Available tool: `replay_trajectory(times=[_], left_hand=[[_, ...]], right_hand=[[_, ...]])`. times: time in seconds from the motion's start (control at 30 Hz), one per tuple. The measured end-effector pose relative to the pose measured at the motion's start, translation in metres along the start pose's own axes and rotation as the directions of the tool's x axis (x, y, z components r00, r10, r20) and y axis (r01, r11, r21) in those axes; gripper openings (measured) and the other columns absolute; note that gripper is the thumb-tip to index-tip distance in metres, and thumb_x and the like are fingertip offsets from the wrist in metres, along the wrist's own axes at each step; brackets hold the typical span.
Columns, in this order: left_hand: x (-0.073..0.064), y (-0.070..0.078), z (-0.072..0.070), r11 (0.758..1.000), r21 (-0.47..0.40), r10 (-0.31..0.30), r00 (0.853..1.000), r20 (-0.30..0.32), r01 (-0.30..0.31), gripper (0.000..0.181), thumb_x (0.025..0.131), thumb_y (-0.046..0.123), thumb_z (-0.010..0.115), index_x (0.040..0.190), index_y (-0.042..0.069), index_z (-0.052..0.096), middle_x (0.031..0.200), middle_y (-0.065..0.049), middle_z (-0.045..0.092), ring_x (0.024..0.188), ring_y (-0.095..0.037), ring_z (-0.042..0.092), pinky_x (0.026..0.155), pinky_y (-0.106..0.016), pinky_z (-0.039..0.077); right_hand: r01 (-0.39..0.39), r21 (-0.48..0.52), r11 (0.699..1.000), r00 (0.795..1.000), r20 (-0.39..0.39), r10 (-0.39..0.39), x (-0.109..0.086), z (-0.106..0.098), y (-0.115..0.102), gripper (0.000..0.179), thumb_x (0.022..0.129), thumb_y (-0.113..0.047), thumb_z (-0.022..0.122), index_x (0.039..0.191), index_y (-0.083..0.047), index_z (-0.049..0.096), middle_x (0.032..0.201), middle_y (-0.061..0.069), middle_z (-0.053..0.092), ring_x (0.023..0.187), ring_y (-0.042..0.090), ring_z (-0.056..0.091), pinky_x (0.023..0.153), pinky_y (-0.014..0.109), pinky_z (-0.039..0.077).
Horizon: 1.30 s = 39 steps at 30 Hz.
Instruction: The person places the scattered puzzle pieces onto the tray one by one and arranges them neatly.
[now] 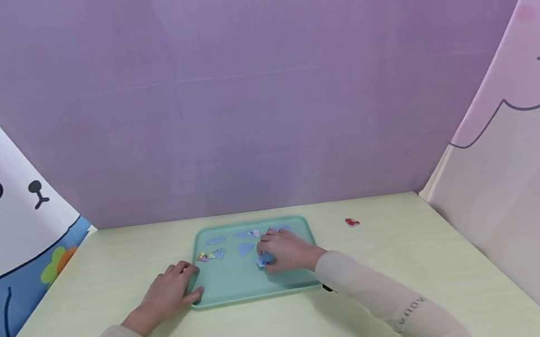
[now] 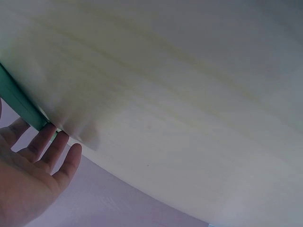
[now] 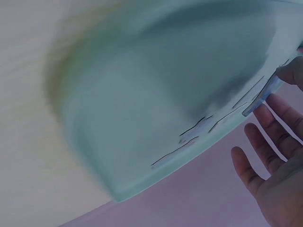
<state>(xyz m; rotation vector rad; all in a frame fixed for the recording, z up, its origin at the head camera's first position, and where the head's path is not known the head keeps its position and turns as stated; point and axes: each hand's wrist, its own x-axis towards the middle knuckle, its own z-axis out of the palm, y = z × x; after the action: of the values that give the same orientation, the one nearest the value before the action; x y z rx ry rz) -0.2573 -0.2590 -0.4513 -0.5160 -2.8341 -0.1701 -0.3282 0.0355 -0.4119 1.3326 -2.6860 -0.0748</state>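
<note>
My right hand pinches a flat blue piece, apparently a jigsaw puzzle piece, over the light green tray. The right wrist view shows that piece edge-on between thumb and fingertips, while the other fingers are spread. At the tray's left edge rests my left hand, fingers loosely extended against the rim. Its fingertips touch the green rim in the left wrist view. Inside the tray lie several blue pieces, including a triangular one and a yellow-patterned one.
A small red piece lies on the pale wooden table, right of the tray. Behind the table stands a purple backdrop. Cartoon-printed curtains flank both sides.
</note>
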Motion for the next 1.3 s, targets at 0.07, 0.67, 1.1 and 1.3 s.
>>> replay_trajectory(times=[0.07,0.67,1.1,1.3], left_hand=[[0.000,0.000,0.000,1.000,0.001,0.002,1.000,-0.003,-0.002,0.047,0.079,0.039,0.066,0.110,0.004,0.060,0.110,-0.013,0.057,0.093,-0.030,0.055,0.067,-0.045,0.048],[-0.002,0.001,-0.002,1.000,-0.008,0.003,1.000,-0.009,-0.003,0.046,0.078,0.038,0.067,0.109,0.004,0.061,0.108,-0.013,0.057,0.092,-0.029,0.056,0.066,-0.045,0.049],[-0.002,0.000,-0.002,1.000,0.002,0.024,1.000,-0.021,-0.024,0.045,0.079,0.038,0.066,0.108,0.005,0.060,0.109,-0.012,0.057,0.093,-0.030,0.056,0.065,-0.045,0.048],[-0.001,-0.001,-0.001,1.000,0.006,0.030,0.999,-0.043,-0.029,0.044,0.078,0.038,0.066,0.107,0.005,0.061,0.107,-0.012,0.057,0.091,-0.029,0.056,0.064,-0.044,0.049]], right_hand=[[0.008,-0.010,1.000,1.000,0.009,-0.008,0.005,0.000,-0.004,0.024,0.081,-0.037,0.063,0.100,-0.023,0.062,0.098,-0.011,0.059,0.091,0.009,0.049,0.089,0.036,0.044],[0.063,-0.033,0.997,0.995,0.082,-0.061,0.050,-0.004,-0.043,0.028,0.082,-0.038,0.063,0.106,-0.024,0.062,0.101,-0.011,0.058,0.093,0.008,0.048,0.090,0.034,0.043],[0.060,-0.058,0.997,0.992,0.111,-0.053,0.074,-0.001,-0.064,0.028,0.081,-0.041,0.065,0.105,-0.026,0.061,0.104,-0.013,0.059,0.099,0.007,0.049,0.090,0.032,0.044],[0.051,-0.072,0.996,0.993,0.113,-0.043,0.082,0.001,-0.071,0.028,0.080,-0.042,0.065,0.104,-0.027,0.062,0.102,-0.013,0.059,0.097,0.007,0.049,0.088,0.030,0.045]])
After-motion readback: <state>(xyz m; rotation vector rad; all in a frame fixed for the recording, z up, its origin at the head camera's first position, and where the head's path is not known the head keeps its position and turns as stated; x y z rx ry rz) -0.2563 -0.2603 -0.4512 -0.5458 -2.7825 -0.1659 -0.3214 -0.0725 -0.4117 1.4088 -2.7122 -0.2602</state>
